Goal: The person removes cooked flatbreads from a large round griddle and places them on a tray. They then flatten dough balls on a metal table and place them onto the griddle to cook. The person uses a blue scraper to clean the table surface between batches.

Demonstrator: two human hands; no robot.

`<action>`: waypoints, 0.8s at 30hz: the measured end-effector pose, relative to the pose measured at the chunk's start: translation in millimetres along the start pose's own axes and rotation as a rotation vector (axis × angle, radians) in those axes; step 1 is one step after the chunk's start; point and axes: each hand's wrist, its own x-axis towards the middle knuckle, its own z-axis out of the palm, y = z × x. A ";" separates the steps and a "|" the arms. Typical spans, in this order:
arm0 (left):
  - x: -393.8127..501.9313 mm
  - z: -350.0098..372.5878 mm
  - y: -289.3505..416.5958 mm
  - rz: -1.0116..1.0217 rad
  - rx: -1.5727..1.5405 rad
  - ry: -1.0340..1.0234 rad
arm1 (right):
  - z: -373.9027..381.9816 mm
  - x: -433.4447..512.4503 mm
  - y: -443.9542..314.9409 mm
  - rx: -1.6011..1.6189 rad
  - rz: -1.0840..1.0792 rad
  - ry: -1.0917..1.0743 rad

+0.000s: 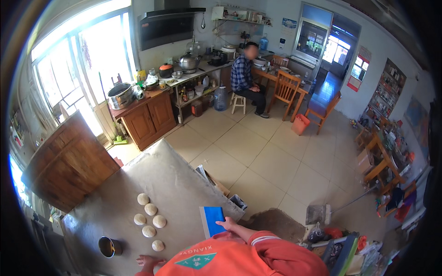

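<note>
My right hand [226, 224] grips the near edge of a flat blue scraper [213, 219] with a grey strip like a blade along its left side. The scraper is at the right part of a smooth grey worktop [172, 183]. My left hand [148, 261] is low over the worktop, its fingers apart and nothing seen in them. Just beyond it lies a pale round dough ball [158, 245], and several more dough balls [150, 209] form a loose cluster farther off. Left of that hand stands a metal pot [110, 247] with something yellowish-brown inside.
A wooden board [72, 162] stands upright at the worktop's far left. Across the tiled floor [248, 151], a seated person [243, 76] is beside a dining table [276, 74]. Cookware lines the counter [188, 77]. A dustpan [318, 214] and bags [333, 233] are at right.
</note>
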 end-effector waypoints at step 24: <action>-18.9 -7.2 4.1 -0.041 0.050 -0.036 | -3.0 -2.0 -2.3 -0.007 -0.007 0.007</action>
